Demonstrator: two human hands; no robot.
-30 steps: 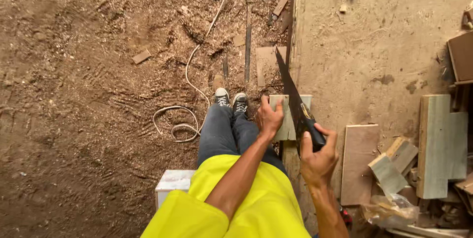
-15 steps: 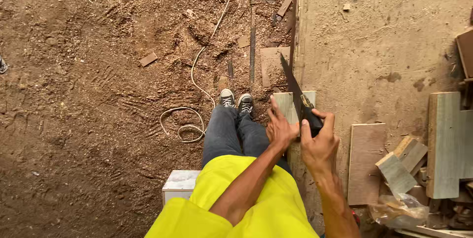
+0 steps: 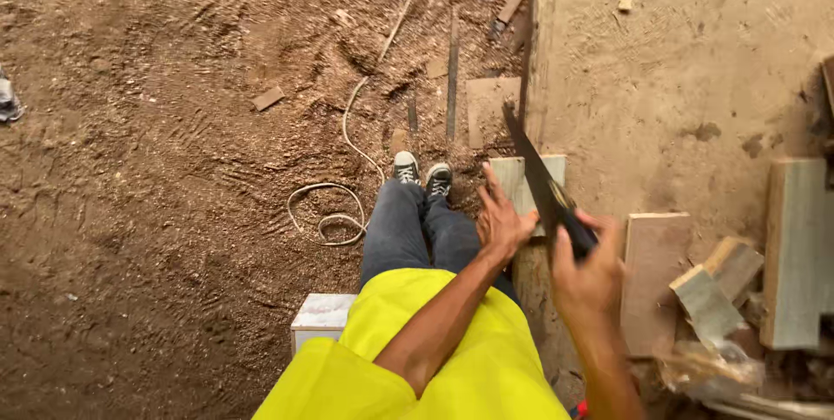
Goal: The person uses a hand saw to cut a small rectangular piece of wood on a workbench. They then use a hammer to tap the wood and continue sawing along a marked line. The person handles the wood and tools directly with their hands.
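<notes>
L hand point(image 3: 502, 222) flat on pale board point(image 3: 524, 187), fingers spread | R hand point(image 3: 587, 271) clamped on handsaw point(image 3: 540, 178) | blade across board at table point(image 3: 695, 81) edge

Yellow shirt point(image 3: 452, 359) — jeans point(image 3: 408, 229), sneakers point(image 3: 421, 168)

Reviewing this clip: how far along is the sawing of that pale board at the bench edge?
Done: the pale board lies at the edge of the bench, pinned flat by the left hand. In hand: the right hand grips the saw, its blade angled across the board. How deep the cut goes cannot be seen. Left: the board looks still in one piece, so the cut seems unfinished.
</notes>
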